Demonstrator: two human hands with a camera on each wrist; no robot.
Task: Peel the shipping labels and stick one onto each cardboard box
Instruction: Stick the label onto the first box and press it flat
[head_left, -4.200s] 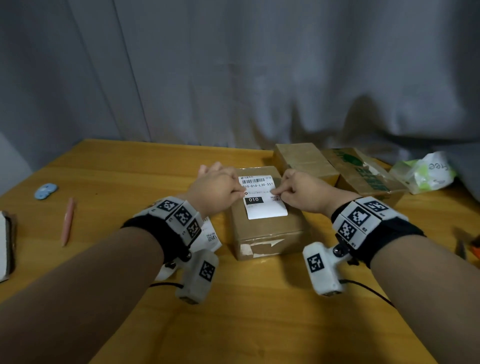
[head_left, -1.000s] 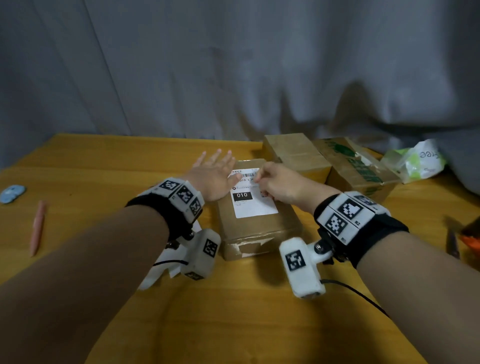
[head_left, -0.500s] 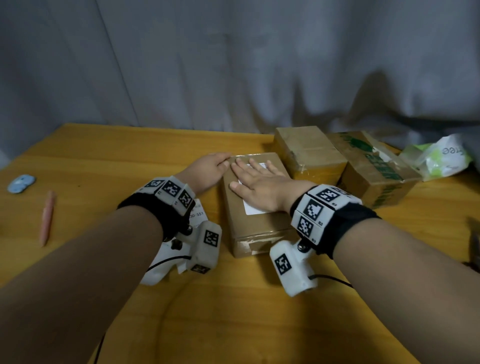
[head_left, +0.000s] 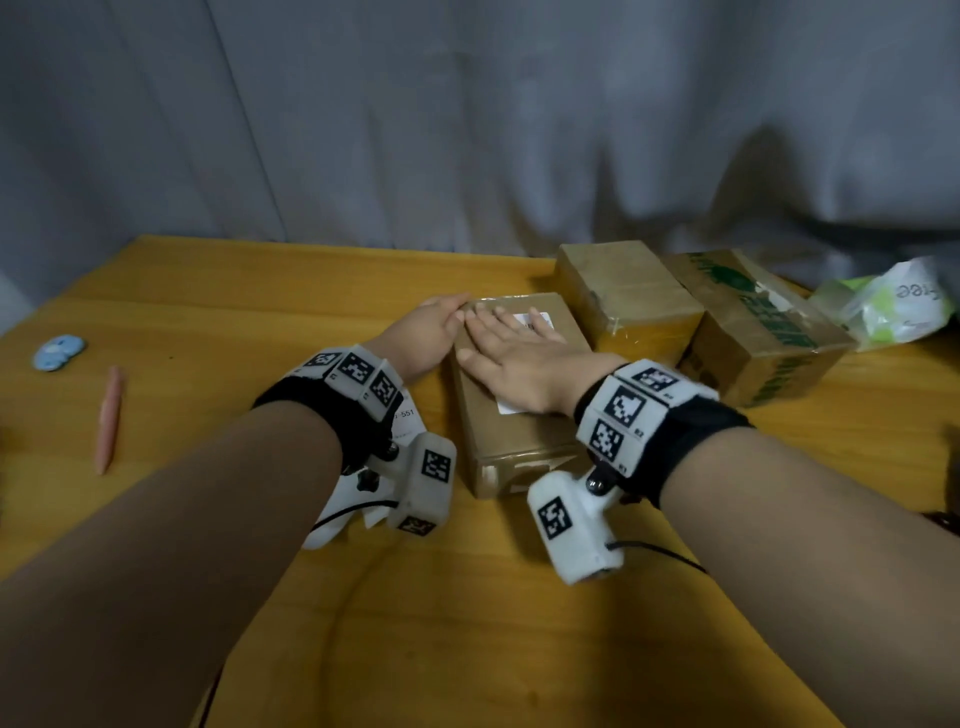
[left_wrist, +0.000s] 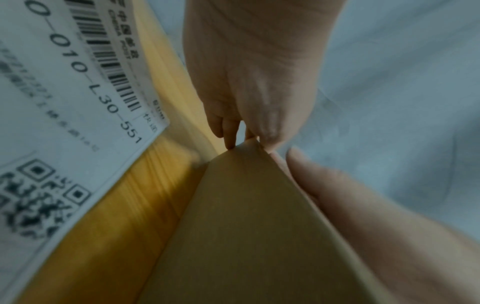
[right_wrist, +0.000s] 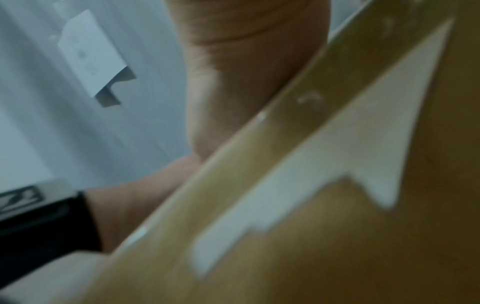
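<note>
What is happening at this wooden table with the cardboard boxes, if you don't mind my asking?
A person is labelling parcels. Their right hand lies flat on a white shipping label, pressing it onto the top of the nearest brown cardboard box. The left hand steadies that box at its far left corner. Two more cardboard boxes, a plain taped one and a green-printed one, stand to the right with no label visible. Another printed label sheet lies on the table under the left wrist.

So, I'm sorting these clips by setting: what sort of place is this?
Probably a makeshift parcel-packing desk at home or in a small office: taped cardboard boxes on a wooden table, printed shipping labels, and a grey curtain hung behind as backdrop.
</note>
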